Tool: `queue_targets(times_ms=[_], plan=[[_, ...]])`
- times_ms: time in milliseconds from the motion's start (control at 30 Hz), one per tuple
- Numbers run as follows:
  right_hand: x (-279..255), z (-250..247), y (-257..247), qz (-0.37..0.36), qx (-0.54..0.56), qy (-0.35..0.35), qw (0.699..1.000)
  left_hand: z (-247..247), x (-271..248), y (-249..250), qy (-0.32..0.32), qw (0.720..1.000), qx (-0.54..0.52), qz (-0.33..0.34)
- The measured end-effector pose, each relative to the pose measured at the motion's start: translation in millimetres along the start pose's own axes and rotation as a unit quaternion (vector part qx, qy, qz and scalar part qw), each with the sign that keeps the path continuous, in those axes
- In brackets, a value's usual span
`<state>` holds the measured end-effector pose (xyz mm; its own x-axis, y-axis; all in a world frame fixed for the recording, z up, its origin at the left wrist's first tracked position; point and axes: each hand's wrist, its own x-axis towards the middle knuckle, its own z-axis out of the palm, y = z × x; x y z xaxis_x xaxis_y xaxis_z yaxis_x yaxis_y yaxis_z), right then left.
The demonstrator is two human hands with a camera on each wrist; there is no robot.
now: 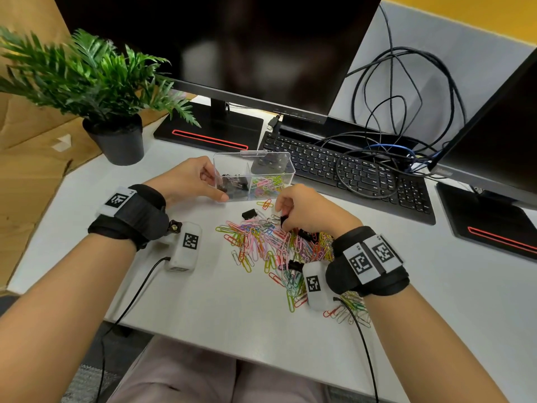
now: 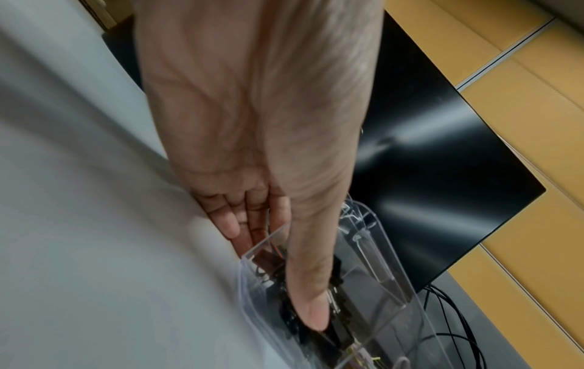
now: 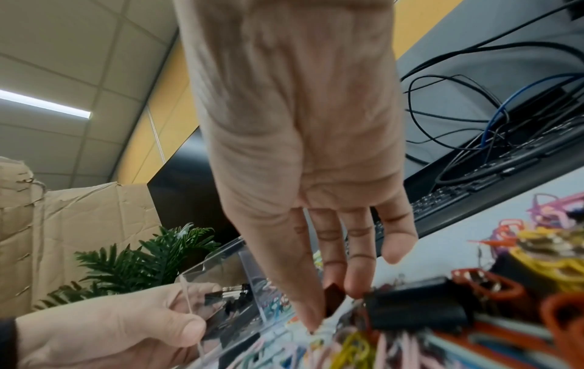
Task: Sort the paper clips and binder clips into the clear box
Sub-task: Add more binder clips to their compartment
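My right hand [image 1: 302, 210] held a pinch grip, thumb and first fingers closed on a small black metal binder clip [image 3: 333, 297] at the far edge of the loose heap of coloured wire paper clips [image 1: 270, 245]. My left hand [image 1: 191, 178] gripped the near left corner of the clear plastic two-compartment box [image 1: 286, 167], thumb along its front wall, fingers round its end.

Assessment of the step: the clip should be lifted straight up from the pinch, since wire clips lay tangled directly beneath and could trail along. A short shake before travel would be prudent. The box stood just beyond and to the left of the pinch; its left compartment held black binder clips, its right compartment coloured paper clips, so the drop belonged in the left one, nearest my steadying hand. A second black binder clip [image 1: 249, 213] lay just left of the pinch, others below it within the heap.

Surface: a pale grey worktop [image 1: 203, 301], smooth. Beyond the box stood a black keyboard [image 1: 334, 164] under looped black cables [image 1: 406, 97], a dark monitor [image 1: 232, 39] and a green potted plant [image 1: 96, 82]. Cardboard stood at the far left.
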<state>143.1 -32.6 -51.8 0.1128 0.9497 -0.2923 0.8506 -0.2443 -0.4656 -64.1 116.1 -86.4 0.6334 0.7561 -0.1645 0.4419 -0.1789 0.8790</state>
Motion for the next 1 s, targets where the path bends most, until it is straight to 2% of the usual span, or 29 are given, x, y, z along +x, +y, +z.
queue_targets(times_ms=[133, 333, 567, 700, 867, 1000], plan=[[0.6, -4.1, 3.3, -0.022, -0.011, 0.057, 0.998, 0.7, -0.5, 1.3, 0.005, 1.000, 0.005, -0.002], [-4.8, -13.1, -3.5, -0.029, 0.025, 0.105, 0.994, 0.0, -0.5, 0.4, 0.001, 1.000, -0.003, 0.005], [-1.6, -25.5, -34.3, -0.096, 0.107, 0.147, 0.979, -0.4, 0.5, -1.3, 0.003, 1.000, 0.000, -0.003], [12.3, -18.7, -57.5, -0.123, 0.114, 0.171, 0.971, 0.5, 1.1, -1.5, 0.006, 1.000, -0.004, -0.005], [33.0, -3.9, -73.9, -0.102, 0.057, 0.228, 0.966, 0.4, 1.4, -1.8, 0.009, 1.000, -0.001, -0.006], [40.1, 3.7, -74.1, -0.082, 0.033, 0.221, 0.971, 0.6, 1.5, -1.1, 0.009, 1.000, 0.000, -0.009]])
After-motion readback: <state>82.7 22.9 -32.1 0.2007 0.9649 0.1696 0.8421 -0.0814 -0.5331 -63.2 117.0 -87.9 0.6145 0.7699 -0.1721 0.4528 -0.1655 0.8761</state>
